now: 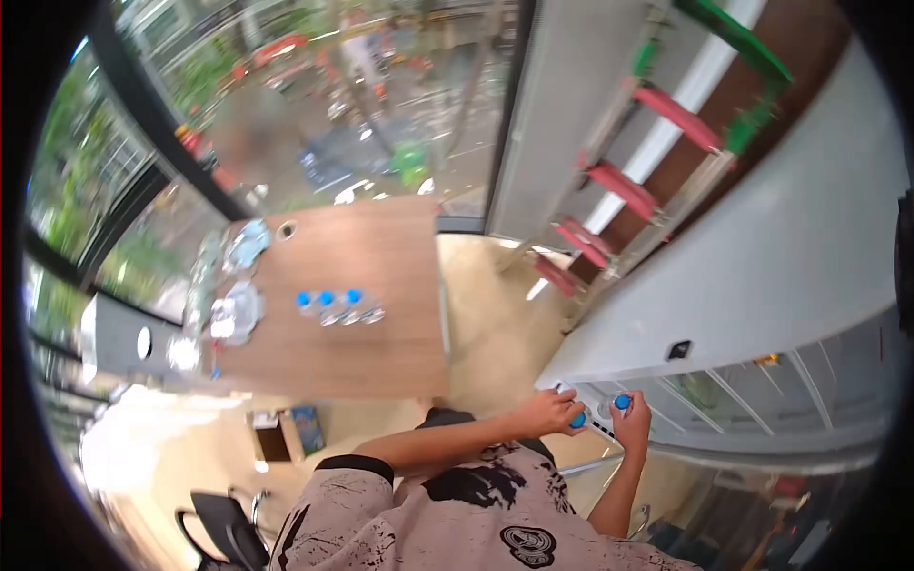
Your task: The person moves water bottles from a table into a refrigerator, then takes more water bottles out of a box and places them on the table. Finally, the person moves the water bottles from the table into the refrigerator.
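Two small blue-capped bottles are noted in hand at the front edge of a white cabinet point(762, 285): the left bottle point(578, 419) in the left hand point(550, 414), the right bottle point(622, 403) in the right hand point(633, 425). Each grip is closed round its bottle's body, fingers wrapped, so that little more than the cap shows. The two caps sit just beside each other; the hands are near but apart.

Handling, as judged: light, thin-walled clear plastic that is likely to dent under a hard squeeze and may be slick. The soundest hold is round the mid-body (the cap is too small for a sure purchase).

Surroundings: the cabinet's glazed front panels point(743, 390) lie directly beyond the hands and leave little clearance there. Open floor point(495, 314) separates the cabinet from a wooden tabletop point(362, 362), well apart, which carries a row of three spare bottles point(328, 305) and some clear containers point(233, 309) at its far side. A black chair point(228, 528) stands behind the person.
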### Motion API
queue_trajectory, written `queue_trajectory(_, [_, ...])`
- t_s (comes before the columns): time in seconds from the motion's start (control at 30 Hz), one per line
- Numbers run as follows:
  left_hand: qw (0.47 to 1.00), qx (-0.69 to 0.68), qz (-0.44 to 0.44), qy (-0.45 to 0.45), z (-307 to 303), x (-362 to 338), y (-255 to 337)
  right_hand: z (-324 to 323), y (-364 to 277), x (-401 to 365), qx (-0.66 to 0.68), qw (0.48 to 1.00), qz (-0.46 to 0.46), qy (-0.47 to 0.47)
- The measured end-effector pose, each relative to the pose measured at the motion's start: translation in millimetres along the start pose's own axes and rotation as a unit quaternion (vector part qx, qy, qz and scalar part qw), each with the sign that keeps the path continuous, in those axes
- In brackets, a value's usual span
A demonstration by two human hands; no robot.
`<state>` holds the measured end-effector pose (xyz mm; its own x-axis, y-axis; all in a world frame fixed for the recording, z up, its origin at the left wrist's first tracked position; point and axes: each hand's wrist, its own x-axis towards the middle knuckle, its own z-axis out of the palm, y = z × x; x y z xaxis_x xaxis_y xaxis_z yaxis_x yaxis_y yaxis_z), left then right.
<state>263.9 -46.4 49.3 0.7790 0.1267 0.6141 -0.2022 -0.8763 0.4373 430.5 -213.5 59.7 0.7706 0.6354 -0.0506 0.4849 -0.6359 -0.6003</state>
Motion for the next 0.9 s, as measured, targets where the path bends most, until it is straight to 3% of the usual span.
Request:
queue_trajectory(0.07, [0.996,0.072,-0.015,0.040,-49,-43,-28,40,-48,2,-0.022,0.997,-0.053,-0.048])
queue_trajectory(0.13, [0.989,0.089,-0.108,-0.036,-97,-92,-53,84,-92,2,0.056,0.987,-0.116,-0.097])
queue_trajectory(0.27, [0.972,0.204,-0.110,-0.035,-158,-195,-116,181,-177,-4,0.130,0.954,-0.215,-0.162])
queue_trajectory(0.4, [0.952,0.236,-0.191,-0.048,-222,-256,-151,252,-258,-9,0.201,0.908,-0.290,-0.226])
queue_trajectory(0.47, [0.946,0.242,-0.212,-0.027,-239,-274,-161,280,-286,-15,0.156,0.913,-0.256,-0.276])
queue_trajectory(0.57, [0.931,0.262,-0.252,0.004,-259,-292,-180,314,-317,-20,0.128,0.900,-0.321,-0.265])
queue_trajectory(0.7, [0.922,0.259,-0.286,0.018,-274,-297,-193,351,-327,-20,0.123,0.901,-0.329,-0.256])
queue_trajectory(0.9, [0.928,0.232,-0.290,-0.003,-286,-289,-185,343,-337,-21,0.127,0.907,-0.349,-0.196])
